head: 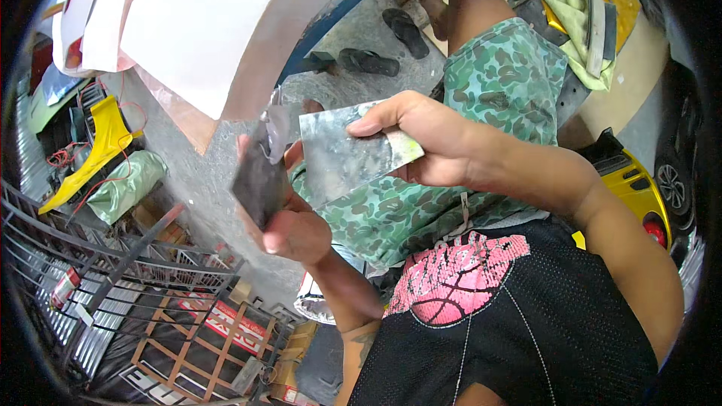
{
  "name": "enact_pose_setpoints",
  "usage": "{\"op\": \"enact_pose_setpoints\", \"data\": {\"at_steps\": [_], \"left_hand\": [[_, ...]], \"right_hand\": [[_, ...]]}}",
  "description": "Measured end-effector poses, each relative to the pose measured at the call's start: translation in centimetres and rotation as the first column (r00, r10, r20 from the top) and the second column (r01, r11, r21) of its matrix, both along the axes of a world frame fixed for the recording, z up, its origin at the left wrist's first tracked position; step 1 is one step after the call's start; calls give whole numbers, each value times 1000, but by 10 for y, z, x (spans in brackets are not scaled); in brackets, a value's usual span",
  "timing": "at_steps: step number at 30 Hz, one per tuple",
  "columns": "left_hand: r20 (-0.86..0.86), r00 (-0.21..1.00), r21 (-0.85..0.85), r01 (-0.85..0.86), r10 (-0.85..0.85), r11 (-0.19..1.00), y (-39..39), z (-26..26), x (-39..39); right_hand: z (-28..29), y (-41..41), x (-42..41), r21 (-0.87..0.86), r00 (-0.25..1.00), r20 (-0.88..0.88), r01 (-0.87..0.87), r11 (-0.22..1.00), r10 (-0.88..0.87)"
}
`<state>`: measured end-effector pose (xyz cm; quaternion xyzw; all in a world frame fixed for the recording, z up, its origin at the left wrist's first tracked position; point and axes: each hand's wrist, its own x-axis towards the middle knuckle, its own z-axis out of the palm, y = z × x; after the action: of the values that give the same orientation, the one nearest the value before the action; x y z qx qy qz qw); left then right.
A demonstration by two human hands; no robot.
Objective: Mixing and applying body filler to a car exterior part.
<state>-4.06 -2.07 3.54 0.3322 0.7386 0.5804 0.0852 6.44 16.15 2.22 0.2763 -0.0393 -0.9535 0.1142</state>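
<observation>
My left hand (304,231) grips a dark flat plate (259,180), tilted almost edge-on to the view. A lump of grey paste (276,132) clings near the plate's upper end. To the right, my right hand (423,135) pinches a rectangular flat spreader (350,149) between thumb and fingers. Grey smears cover the spreader's face, with a yellow-green patch by the thumb. Its left edge is close to the paste; whether the two touch, I cannot tell. Both hands are above my green camouflage shorts (372,214).
A large curved panel with white sheeting (208,17) stands ahead. Black flip-flops (369,62) lie on the concrete floor (350,93). At left are a yellow body part (84,152) and metal railing (113,242). A green cloth (569,28) hangs at upper right, above a yellow car part (637,192).
</observation>
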Motion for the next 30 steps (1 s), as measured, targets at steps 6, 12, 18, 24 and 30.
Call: {"op": "enact_pose_setpoints", "data": {"at_steps": [6, 12, 18, 24, 30], "left_hand": [[-421, 902, -37, 83, -91, 996, 8, 15, 12], [-495, 862, -89, 70, -105, 994, 16, 16, 27], [-656, 739, -136, 81, -151, 987, 6, 4, 25], [-696, 707, -119, 54, -122, 991, 3, 2, 26], [-688, 719, -77, 70, -104, 995, 0, -7, 24]], "right_hand": [[10, -9, -12, -24, 997, 56, -46, 999, 47], [-6, -3, -11, -104, 990, -115, -89, 991, 77], [-6, 13, -10, -85, 984, -178, -22, 996, 7], [0, 24, -13, -50, 963, -268, -8, 999, -5], [-6, 39, -11, 77, 967, -255, 5, 997, 15]]}}
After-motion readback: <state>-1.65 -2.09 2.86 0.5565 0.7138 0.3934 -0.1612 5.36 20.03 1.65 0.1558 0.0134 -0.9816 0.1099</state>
